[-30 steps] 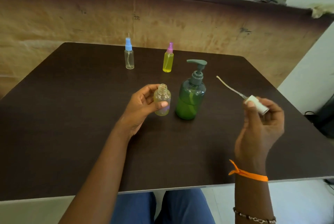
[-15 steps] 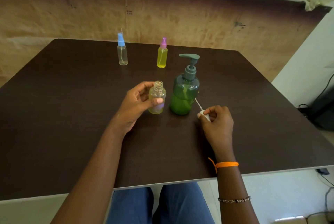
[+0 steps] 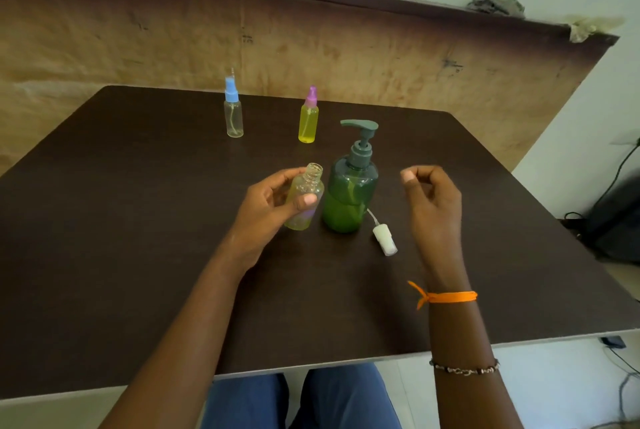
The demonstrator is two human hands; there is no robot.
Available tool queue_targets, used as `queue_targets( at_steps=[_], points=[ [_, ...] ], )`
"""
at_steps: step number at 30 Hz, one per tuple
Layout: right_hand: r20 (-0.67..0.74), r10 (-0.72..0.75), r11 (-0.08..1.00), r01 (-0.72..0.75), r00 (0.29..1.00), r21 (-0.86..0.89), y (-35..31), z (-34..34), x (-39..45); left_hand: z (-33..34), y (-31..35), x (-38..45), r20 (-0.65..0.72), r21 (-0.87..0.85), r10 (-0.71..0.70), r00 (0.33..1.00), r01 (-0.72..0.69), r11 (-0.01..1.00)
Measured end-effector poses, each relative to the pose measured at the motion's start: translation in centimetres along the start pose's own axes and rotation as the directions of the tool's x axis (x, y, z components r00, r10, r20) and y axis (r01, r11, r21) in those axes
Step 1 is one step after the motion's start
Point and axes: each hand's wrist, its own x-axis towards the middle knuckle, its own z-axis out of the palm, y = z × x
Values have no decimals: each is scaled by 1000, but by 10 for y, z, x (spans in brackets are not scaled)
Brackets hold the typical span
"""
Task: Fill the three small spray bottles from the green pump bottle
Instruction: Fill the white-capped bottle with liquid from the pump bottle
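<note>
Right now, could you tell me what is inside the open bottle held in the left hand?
The open bottle has no cap and its yellowish wall shows no clear liquid level. The left hand grips it; its thumb and fingers cover part of the wall, so the contents there stay hidden.

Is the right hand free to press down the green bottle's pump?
Probably yes: the right hand holds nothing and hovers beside the green pump bottle, with only open air between it and the pump head.

Bare table at left; white spray cap beside green pump bottle.
</note>
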Motion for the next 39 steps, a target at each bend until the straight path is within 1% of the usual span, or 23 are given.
queue_targets(
  at_steps=[3, 5, 6, 7, 9, 11, 13, 16, 18, 22, 24, 28, 31, 33, 37, 39],
  points=[
    [-15, -156, 987, 157, 988, 31, -31, 10, 29, 5, 3, 1, -40, -53, 14, 999, -16, 998],
    [-3, -207, 978, 207, 978, 13, -51, 18, 50, 7, 7, 5, -60, -26, 31, 998, -32, 999],
    [34, -206, 979, 206, 978, -6, -61, 23, 60, 9, 9, 8, -73, -3, 39, 997, -39, 999],
    [93, -190, 981, 193, 977, -29, -69, 29, 70, 10, 11, 11, -91, 22, 50, 995, -48, 999],
    [265, -105, 989, 128, 958, -72, -81, 43, 85, 14, 17, 19, -135, 85, 83, 987, -72, 994],
    [428, 42, 992, 13, 903, -125, -85, 59, 92, 18, 24, 27, -174, 133, 106, 979, -83, 988],
    [499, 160, 979, -74, 852, -187, -82, 69, 93, 20, 29, 34, -195, 141, 120, 973, -94, 986],
    [539, 279, 955, -168, 795, -246, -73, 74, 89, 21, 34, 41, -184, 151, 128, 975, -100, 983],
    [550, 321, 943, -209, 771, -257, -70, 75, 87, 21, 36, 43, -167, 154, 133, 977, -107, 982],
    [535, 331, 936, -197, 777, -293, -72, 73, 86, 20, 36, 45, -136, 153, 126, 983, -105, 983],
    [559, 335, 933, -183, 758, -311, -71, 71, 85, 20, 36, 44, -129, 150, 122, 984, -102, 983],
    [585, 374, 922, -220, 719, -319, -78, 69, 84, 21, 38, 39, -138, 119, 114, 984, -97, 988],
    [609, 375, 924, -229, 699, -306, -82, 65, 85, 20, 40, 37, -149, 101, 111, 983, -97, 990],
    [609, 359, 931, -222, 707, -291, -80, 66, 84, 20, 40, 37, -152, 98, 105, 983, -91, 991],
    [570, 325, 930, -147, 755, -336, -74, 72, 83, 22, 39, 36, -147, 100, 87, 985, -72, 992],
    [571, 325, 935, -165, 754, -314, -74, 71, 82, 22, 39, 36, -144, 104, 78, 987, -63, 993]
  ],
)
